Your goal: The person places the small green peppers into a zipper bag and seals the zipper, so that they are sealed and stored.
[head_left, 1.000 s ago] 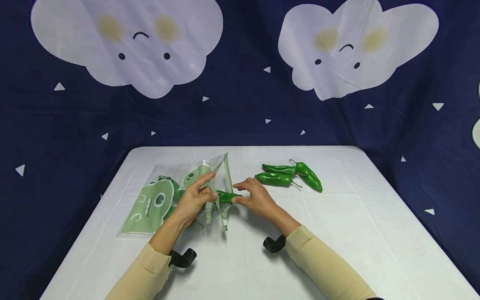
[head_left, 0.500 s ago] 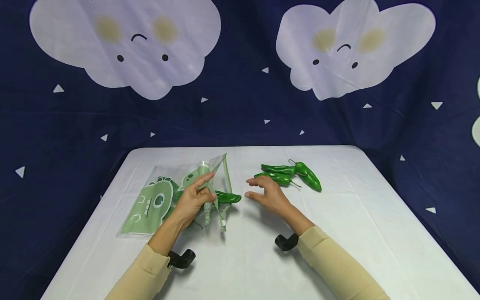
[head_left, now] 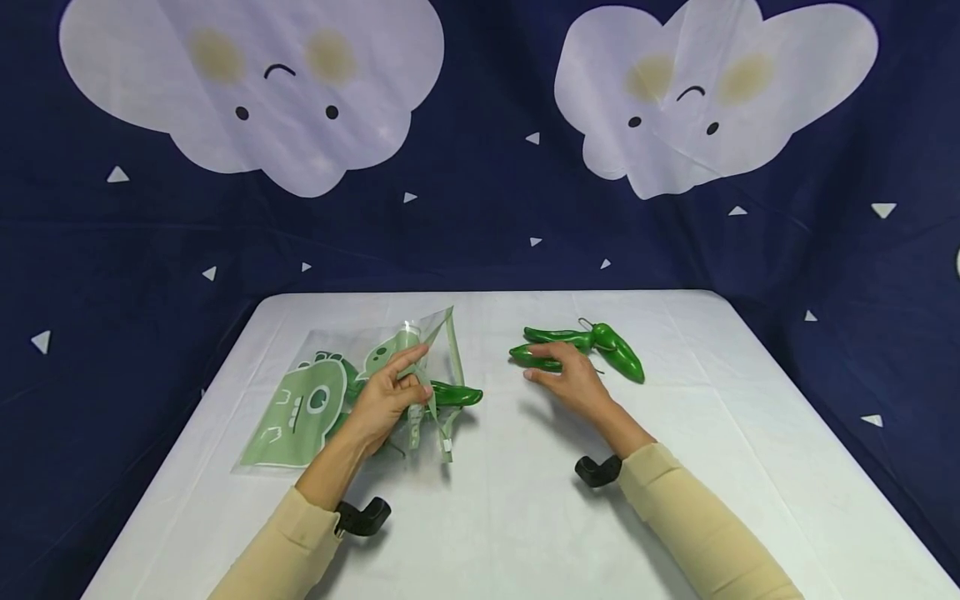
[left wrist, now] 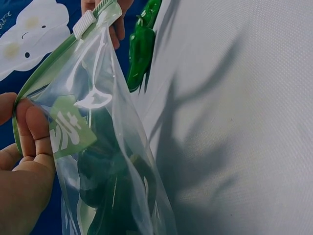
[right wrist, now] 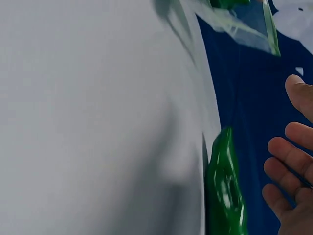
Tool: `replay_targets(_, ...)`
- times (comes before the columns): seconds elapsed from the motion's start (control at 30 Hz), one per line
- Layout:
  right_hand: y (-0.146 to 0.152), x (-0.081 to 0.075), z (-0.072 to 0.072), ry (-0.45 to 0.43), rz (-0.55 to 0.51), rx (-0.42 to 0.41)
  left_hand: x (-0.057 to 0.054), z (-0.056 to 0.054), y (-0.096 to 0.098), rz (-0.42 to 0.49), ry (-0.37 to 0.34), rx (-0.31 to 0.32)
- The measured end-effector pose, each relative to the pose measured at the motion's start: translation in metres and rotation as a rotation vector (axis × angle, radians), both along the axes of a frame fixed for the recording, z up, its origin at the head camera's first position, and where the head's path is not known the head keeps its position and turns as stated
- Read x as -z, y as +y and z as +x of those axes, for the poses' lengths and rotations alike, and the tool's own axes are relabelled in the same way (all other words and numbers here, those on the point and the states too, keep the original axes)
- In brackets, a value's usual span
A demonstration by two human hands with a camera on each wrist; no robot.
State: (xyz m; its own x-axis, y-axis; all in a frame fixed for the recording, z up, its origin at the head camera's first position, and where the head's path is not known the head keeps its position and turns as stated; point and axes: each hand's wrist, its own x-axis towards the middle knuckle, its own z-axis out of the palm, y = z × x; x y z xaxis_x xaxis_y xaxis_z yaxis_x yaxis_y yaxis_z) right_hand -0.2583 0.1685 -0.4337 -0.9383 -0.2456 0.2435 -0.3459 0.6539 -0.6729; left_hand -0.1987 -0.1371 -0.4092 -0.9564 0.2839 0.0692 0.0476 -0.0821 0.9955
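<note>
My left hand [head_left: 381, 404] pinches the green-edged mouth of a clear zip bag [head_left: 296, 429] printed with green cartoon monsters. A green chili pepper [head_left: 461, 395] sticks partly out of that mouth. Through the plastic, dark green peppers [left wrist: 105, 171] show inside in the left wrist view. With fingers spread and nothing between them, my right hand [head_left: 576, 383] hovers over another green pepper [head_left: 522, 356], covering part of it. In the right wrist view that pepper [right wrist: 226, 188] lies beside the fingers [right wrist: 281, 171]. Two more peppers, a thin one [head_left: 555, 336] and a fatter one [head_left: 621, 357], lie just behind.
A white cloth covers the table [head_left: 480, 533]. A dark blue backdrop [head_left: 480, 233] with clouds hangs behind its far edge. The bag's white slider [left wrist: 84, 24] sits at one end of the zip. Black wrist cameras [head_left: 363, 517] are strapped below both hands.
My right hand has let go of the pepper at the bag's mouth and moved right to the loose peppers. The left hand and the bag have stayed in place.
</note>
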Motion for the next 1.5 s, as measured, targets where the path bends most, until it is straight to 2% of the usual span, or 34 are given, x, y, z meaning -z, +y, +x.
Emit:
replay_targets(0.37, 0.026, 0.009, -0.014, 0.012, 0.055, 0.058, 0.0, -0.001, 0.0, 0.023, -0.002, 0.001)
replay_targets(0.77, 0.042, 0.015, -0.029, -0.045, 0.105, 0.115, 0.001, -0.002, 0.001, 0.019, -0.01, -0.002)
replay_targets(1.0, 0.044, 0.017, -0.031, -0.043, 0.117, 0.118, 0.001, -0.001, 0.001, 0.022, -0.015, -0.005)
replay_targets(1.27, 0.046, 0.023, -0.032, 0.016, 0.131, 0.128, 0.002, -0.001, 0.0, 0.022, -0.015, -0.004)
replay_targets(1.5, 0.051, 0.03, -0.035, -0.049, 0.165, 0.142, 0.004, -0.001, -0.001, 0.017, -0.013, -0.006)
